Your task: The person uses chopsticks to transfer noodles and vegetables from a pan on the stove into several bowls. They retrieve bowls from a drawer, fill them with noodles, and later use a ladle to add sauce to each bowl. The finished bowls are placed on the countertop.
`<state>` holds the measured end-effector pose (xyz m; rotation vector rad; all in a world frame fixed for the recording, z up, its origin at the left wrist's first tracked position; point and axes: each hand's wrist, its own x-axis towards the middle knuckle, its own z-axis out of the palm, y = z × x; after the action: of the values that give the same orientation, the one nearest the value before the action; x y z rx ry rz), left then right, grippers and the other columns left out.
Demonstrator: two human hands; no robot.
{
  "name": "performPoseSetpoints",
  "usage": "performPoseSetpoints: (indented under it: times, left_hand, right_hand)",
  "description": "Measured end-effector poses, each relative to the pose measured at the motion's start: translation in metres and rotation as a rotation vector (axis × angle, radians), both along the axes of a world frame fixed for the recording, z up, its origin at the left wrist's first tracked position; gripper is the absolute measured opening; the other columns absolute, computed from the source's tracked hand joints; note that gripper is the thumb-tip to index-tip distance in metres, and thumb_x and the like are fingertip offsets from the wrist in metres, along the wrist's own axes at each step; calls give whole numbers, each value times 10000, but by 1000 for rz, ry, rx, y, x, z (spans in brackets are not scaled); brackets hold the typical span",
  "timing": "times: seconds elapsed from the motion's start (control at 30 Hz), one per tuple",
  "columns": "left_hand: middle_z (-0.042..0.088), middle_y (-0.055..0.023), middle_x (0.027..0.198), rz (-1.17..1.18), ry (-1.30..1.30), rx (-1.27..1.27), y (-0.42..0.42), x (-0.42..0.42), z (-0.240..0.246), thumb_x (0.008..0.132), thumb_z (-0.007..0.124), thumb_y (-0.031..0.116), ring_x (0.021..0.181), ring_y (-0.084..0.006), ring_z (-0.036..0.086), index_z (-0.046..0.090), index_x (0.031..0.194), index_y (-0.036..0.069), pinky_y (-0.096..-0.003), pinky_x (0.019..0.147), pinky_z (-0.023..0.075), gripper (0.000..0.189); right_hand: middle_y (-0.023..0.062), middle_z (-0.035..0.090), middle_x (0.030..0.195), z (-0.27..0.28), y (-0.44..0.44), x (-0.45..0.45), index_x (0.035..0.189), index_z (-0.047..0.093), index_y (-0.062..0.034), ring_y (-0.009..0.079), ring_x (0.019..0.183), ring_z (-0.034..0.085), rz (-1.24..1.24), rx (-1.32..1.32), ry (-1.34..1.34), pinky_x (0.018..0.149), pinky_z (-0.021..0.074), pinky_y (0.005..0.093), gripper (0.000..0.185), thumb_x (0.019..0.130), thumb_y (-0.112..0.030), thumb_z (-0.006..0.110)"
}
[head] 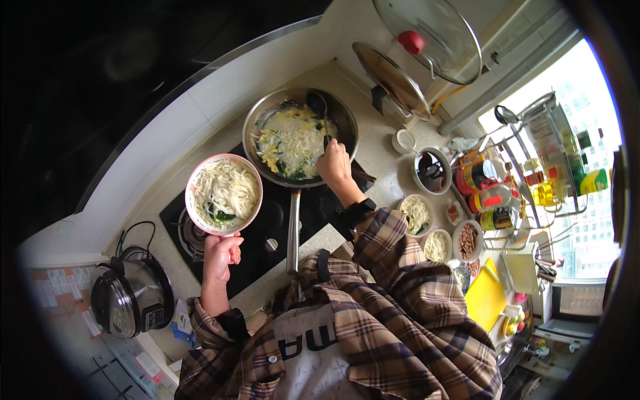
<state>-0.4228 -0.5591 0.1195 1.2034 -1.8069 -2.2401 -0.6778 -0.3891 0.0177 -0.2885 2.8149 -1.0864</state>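
My left hand (221, 256) grips the handle of a pink-rimmed bowl (189, 200), which is raised over the left side of the black gas cooktop (267, 212). White noodles (227, 187) with some dark greens fill it. Beside it, a stainless steel frying pan (295, 225) sits on the cooktop, its handle pointing towards me. In the pan is a pale soup (292, 142) with yellow bits and leafy greens. My right hand (335, 162) is shut around the handle of a black ladle (316, 103), whose head is inside the pan near its far right wall.
To the left stands an electric pressure cooker (132, 295). On the right counter are a bowl of dark liquid (432, 170), several bowls of food, including shredded food (416, 215), and a yellow cutting board (485, 297). Bottles (475, 177) crowd a rack. Glass lids (392, 80) hang at the back right.
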Motion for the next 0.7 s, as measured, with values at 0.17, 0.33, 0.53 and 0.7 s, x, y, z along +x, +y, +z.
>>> performPoseSetpoints:
  times: [0.17,0.33,0.53,0.7]
  left_hand:
    - [414,27,495,13,35,2,-12,-5,0,745,580,15,349,-68,363,531,815,43,-220,336,275,90]
    - [408,32,499,37,43,21,-26,-17,-6,747,586,17,366,-67,362,534,819,37,-222,353,283,91]
    - [425,25,508,-31,47,34,-31,-27,-14,750,587,14,369,-69,371,543,798,23,-219,357,290,66]
    - [420,24,514,-90,44,95,-32,-45,-30,751,586,16,373,-64,349,537,770,25,-219,365,273,54]
  right_hand:
    - [244,630,759,3,-22,-8,825,611,81,334,740,656,29,-357,-383,633,518,384,228,679,-94,616]
    - [134,598,739,25,-14,-8,838,585,104,117,503,486,-97,-1159,-1122,380,290,211,133,812,-24,563]
    - [141,598,789,69,21,14,876,577,105,112,560,499,-68,-1125,-1063,418,313,206,138,812,-17,562]
    - [99,595,771,102,65,20,916,589,68,99,603,492,19,-1205,-1093,470,344,200,130,822,-16,558]
